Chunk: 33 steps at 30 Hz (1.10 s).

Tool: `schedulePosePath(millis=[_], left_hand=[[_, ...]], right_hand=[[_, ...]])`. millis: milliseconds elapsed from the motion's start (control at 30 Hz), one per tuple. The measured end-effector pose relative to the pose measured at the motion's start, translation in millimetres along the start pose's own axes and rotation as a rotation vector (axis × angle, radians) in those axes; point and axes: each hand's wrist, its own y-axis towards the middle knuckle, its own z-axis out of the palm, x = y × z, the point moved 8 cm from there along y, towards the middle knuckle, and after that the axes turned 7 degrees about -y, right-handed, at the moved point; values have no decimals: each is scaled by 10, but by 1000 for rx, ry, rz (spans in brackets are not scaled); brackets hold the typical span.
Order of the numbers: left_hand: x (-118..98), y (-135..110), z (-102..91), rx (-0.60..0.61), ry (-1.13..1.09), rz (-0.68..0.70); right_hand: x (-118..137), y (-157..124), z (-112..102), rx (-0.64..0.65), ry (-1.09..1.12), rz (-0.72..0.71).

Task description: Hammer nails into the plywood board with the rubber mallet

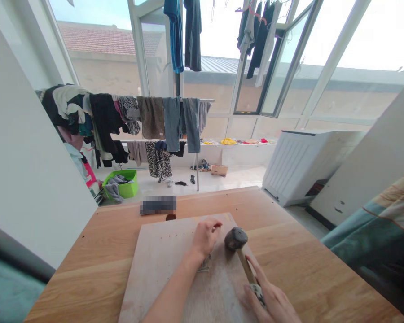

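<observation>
Board [158, 269] flat on worktop [296, 251], likely as firm backing; loose nails [204, 270] on it, within reach; left hand [205, 234] curled, can't tell if pinching anything; mallet [236, 238] over board's right side, right hand [271, 298] gripping its handle, presumably for control

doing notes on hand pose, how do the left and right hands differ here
The left hand is over the pale board with its fingers curled in, while the right hand grips the hammer by its handle, index finger stretched forward. The left hand is farther from the camera; the right hand is nearer. Both hands are bare.
</observation>
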Motion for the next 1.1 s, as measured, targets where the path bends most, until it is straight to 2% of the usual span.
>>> schedulePosePath(millis=[100, 233, 367, 467, 733, 967, 1100], left_hand=[[-21, -11, 4, 12, 37, 17], [-11, -11, -4, 11, -24, -5], [22, 8, -3, 11, -64, -37], [65, 19, 0, 14, -97, -79], [68, 22, -13, -7, -113, -106], [111, 26, -10, -31, -125, -110], [144, 28, 6, -40, -134, -112]], right_hand=[[25, 52, 9, -3, 50, -31], [123, 133, -48, 16, 117, -79], [272, 206, -162, 58, 108, -52], [333, 264, -242, 19, 69, -32], [291, 354, -249, -31, 3, -48], [552, 499, -527, -130, -31, -70], [609, 546, -545, -122, -29, -71]])
